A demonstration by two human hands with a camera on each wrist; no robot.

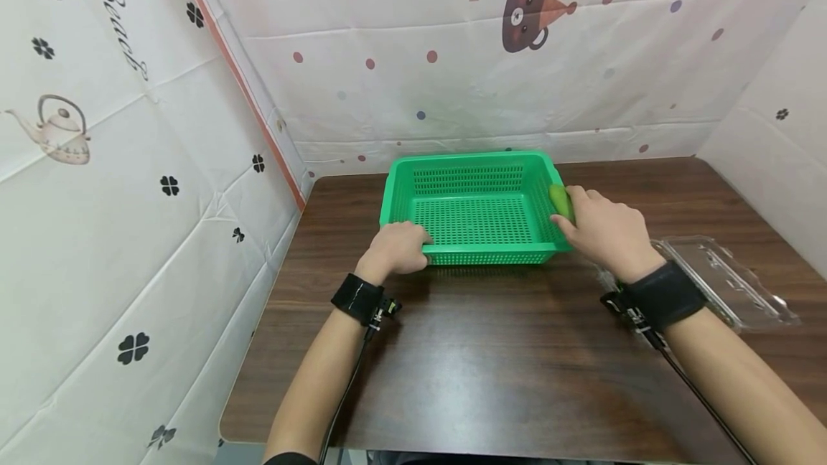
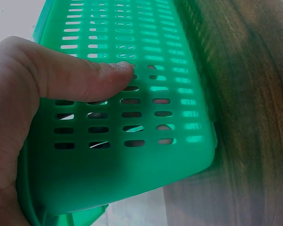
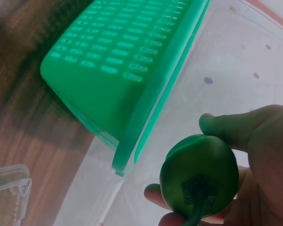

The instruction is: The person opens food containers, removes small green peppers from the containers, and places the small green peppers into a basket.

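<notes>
A green slotted plastic basket (image 1: 400, 185) stands on the dark wooden table (image 1: 491, 357), with nothing visible inside it. My left hand (image 1: 397, 248) grips its near left corner, the thumb (image 2: 92, 75) pressed on the outer wall of the basket (image 2: 146, 122). My right hand (image 1: 604, 229) holds a green pepper (image 1: 561, 201) just above the basket's right rim. In the right wrist view the pepper (image 3: 200, 174) shows its stem end, fingers curled round it, beside the basket's rim (image 3: 146, 117).
A clear plastic clamshell box (image 1: 726, 278) lies open on the table right of my right wrist; its corner (image 3: 9, 186) shows in the right wrist view. Patterned white sheets wall the table at left, back and right.
</notes>
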